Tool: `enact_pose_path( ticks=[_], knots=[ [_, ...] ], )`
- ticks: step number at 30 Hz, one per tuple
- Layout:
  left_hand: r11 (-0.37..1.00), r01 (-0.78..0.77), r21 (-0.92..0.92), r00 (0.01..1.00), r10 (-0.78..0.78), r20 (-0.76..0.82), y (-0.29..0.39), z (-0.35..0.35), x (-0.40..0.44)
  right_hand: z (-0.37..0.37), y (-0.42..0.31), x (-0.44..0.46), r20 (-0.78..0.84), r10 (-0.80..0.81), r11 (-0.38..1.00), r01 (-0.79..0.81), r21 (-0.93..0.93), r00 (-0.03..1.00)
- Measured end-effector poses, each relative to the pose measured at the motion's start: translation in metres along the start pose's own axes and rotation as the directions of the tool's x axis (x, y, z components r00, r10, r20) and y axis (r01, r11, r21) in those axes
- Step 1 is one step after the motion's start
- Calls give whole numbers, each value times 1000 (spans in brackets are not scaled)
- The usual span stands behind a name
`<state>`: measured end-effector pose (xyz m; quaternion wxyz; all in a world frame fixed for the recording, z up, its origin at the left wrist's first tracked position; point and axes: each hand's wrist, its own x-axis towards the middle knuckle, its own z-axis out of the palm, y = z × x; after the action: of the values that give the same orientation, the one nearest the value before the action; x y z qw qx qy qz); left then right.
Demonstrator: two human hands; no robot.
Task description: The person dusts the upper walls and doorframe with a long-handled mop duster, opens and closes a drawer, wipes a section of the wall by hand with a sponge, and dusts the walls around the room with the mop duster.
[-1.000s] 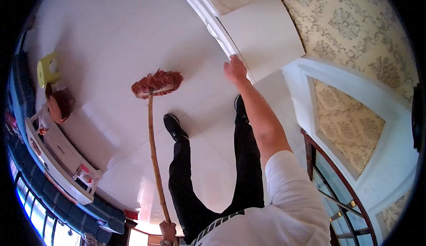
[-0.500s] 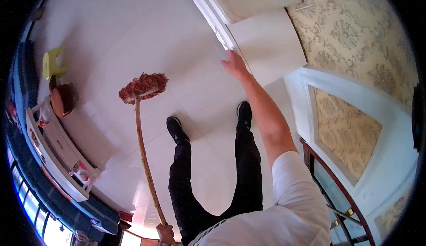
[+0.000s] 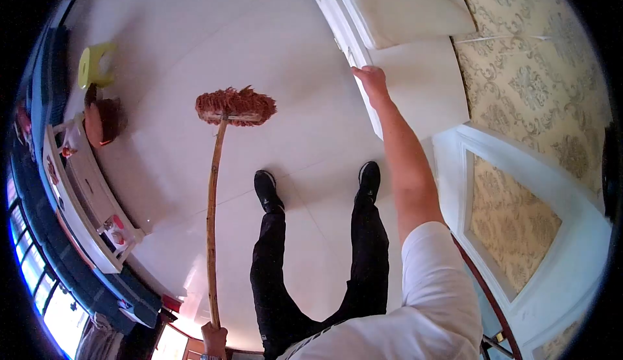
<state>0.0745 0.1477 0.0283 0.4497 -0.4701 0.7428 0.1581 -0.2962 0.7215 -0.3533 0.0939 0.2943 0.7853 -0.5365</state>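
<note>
At the bottom of the head view my left hand (image 3: 215,342) is wrapped around the wooden handle of a mop (image 3: 212,230). The mop's reddish-brown head (image 3: 235,107) points away from me over the pale floor, left of centre. My right arm reaches forward to a white cabinet (image 3: 422,78). At its front edge, close to a small pull, is my right hand (image 3: 372,82), with the fingers curled and partly hidden. What they hold, if anything, does not show.
My feet (image 3: 267,190) stand apart on the tiled floor (image 3: 169,185). To the left are a yellow-green stool (image 3: 97,65), a brown bin-like object (image 3: 102,121), a white low table (image 3: 81,198) and a blue sofa (image 3: 39,165). A patterned wall (image 3: 525,81) rises at the right.
The view has shifted, so the room's things appear further right and slightly higher on the left. The mop stands more upright in view, its head further right. My right hand stays at the cabinet's front.
</note>
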Motion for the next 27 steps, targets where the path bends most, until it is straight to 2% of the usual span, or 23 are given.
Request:
enact_pose_path(
  ticks=[2, 3, 4, 5, 6, 7, 8, 9, 10, 11, 12, 13, 14, 16, 17, 19, 21, 23, 25, 26, 27],
  knots=[
    [1000, -2, 31, 1000, 2, 6, -3, -1, 0, 17, 28, 9, -139, -77, 994, 65, -93, 987],
    [980, -125, 155, 991, 132, -34, 5, -1, -5, 24, 31, 4, -133, -78, 993, 65, -100, 988],
    [930, -242, 277, 962, 267, -53, 13, 0, -7, 30, 33, -3, -151, -140, 962, 98, -255, 979],
    [932, -246, 266, 963, 266, -41, 20, 4, -9, 32, 36, -10, -158, -206, 904, 126, -408, 966],
    [922, -258, 288, 956, 286, -59, 26, 3, -10, 40, 55, -17, 36, -221, 721, 188, -667, 975],
    [908, -274, 315, 947, 312, -75, 29, 2, -11, 49, 76, -25, 191, 9, 822, 101, -561, 982],
    [901, -297, 315, 942, 330, -55, 22, 0, -9, 57, 75, -49, 346, 87, 796, 144, -588, 934],
    [913, -328, 243, 935, 350, -52, 8, -2, 0, 61, 71, -89, 468, -5, 832, 264, -489, 884],
    [914, -367, 173, 924, 380, -43, -4, -7, 12, 75, 88, -129, 552, -249, 724, 532, -440, 796],
    [853, -410, 322, 893, 448, -47, -15, -18, 21, 90, 107, -165, 565, -207, 788, 479, -388, 798],
    [830, -457, 321, 872, 489, -23, -5, -31, 15, 106, 109, -207, 569, -34, 790, 371, -488, 822],
    [775, -530, 344, 834, 550, 45, 9, -51, -5, 109, 91, -255, 613, -47, 731, 445, -517, 789],
    [708, -606, 364, 783, 611, 115, 18, -65, -15, 113, 81, -295, 708, 68, 672, 492, -553, 703],
    [706, -576, 412, 799, 593, 101, 2, -85, -4, 117, 83, -379, 597, -25, 930, 238, -280, 802],
    [720, -503, 477, 852, 506, 135, 9, -100, -15, 106, 36, -412, 723, 133, 851, 296, -434, 678],
    [670, -522, 527, 838, 517, 173, -19, -115, 2, 113, 56, -492, 724, -24, 930, 281, -237, 689],
    [589, -548, 593, 808, 555, 196, -25, -131, -16, 80, 26, -534, 680, -52, 988, 135, -70, 732],
    [514, -603, 610, 764, 593, 255, -23, -142, -31, 24, -74, -574, 610, 147, 983, -183, -3, 779],
    [445, -647, 619, 720, 623, 305, -18, -146, -47, -3, -61, -584, 484, -46, 998, 22, 54, 874],
    [406, -671, 620, 695, 635, 337, -12, -148, -58, -26, -61, -583, 429, -134, 981, 181, -69, 893],
    [372, -704, 605, 662, 652, 369, -13, -151, -64, -43, -73, -593, 325, -143, 976, 188, -112, 935]
  ],
)
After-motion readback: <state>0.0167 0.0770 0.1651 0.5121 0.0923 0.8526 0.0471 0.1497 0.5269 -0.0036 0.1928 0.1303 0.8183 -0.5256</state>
